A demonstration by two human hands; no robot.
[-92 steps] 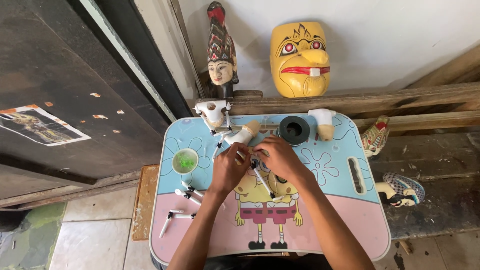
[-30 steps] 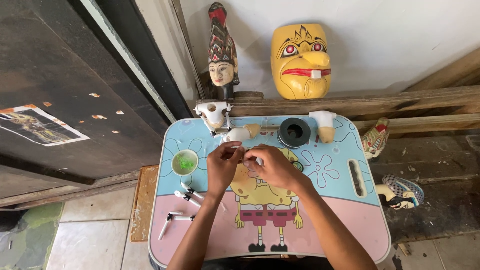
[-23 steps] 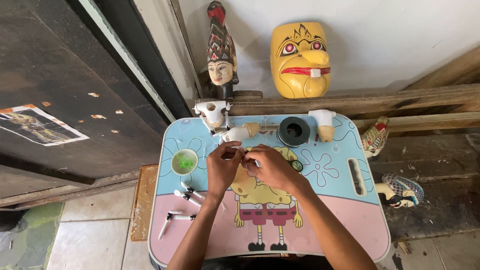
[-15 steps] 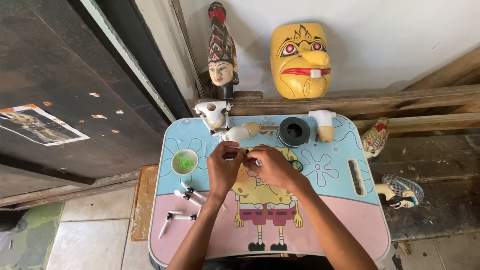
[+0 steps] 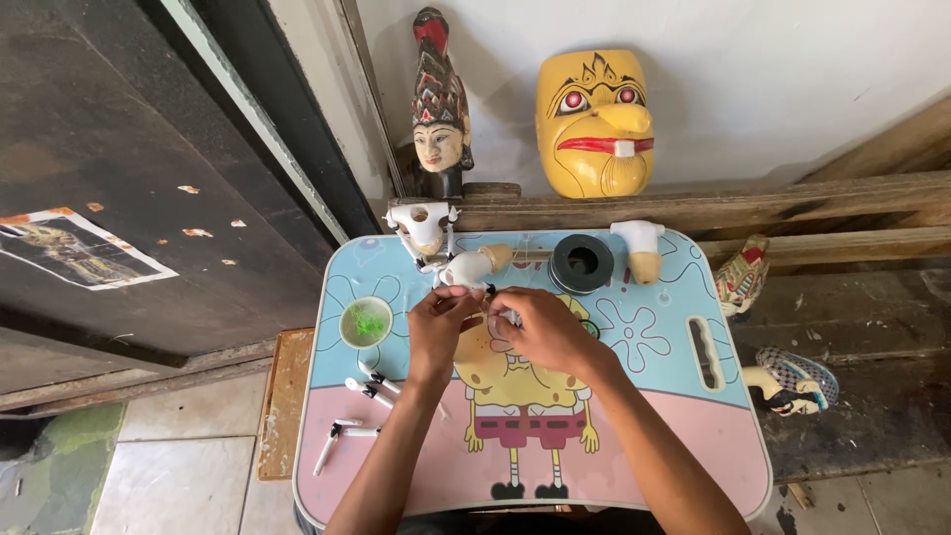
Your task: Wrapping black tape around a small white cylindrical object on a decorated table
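My left hand (image 5: pixel 439 322) and my right hand (image 5: pixel 540 332) meet fingertip to fingertip over the upper middle of a small blue and pink table (image 5: pixel 684 426) with a cartoon figure printed on it. Between the fingers is a small white puppet part (image 5: pixel 509 317), mostly hidden by them. Both hands pinch it. Just beyond the fingers lies a white and tan puppet limb (image 5: pixel 471 267), and behind that stands a white unpainted puppet torso (image 5: pixel 420 227).
A small bowl of green stuff (image 5: pixel 367 322) sits left of my hands. White jointed arm pieces (image 5: pixel 372 385) lie at the table's left. A black ring (image 5: pixel 581 263) and a white-tan wooden piece (image 5: pixel 641 249) sit at the back. A yellow mask (image 5: pixel 594 119) and painted puppet head (image 5: pixel 440 119) lean against the wall.
Over three seconds my hands drew back slightly from the white limb piece and closed together. In the last second they have hardly moved, only the fingers working.
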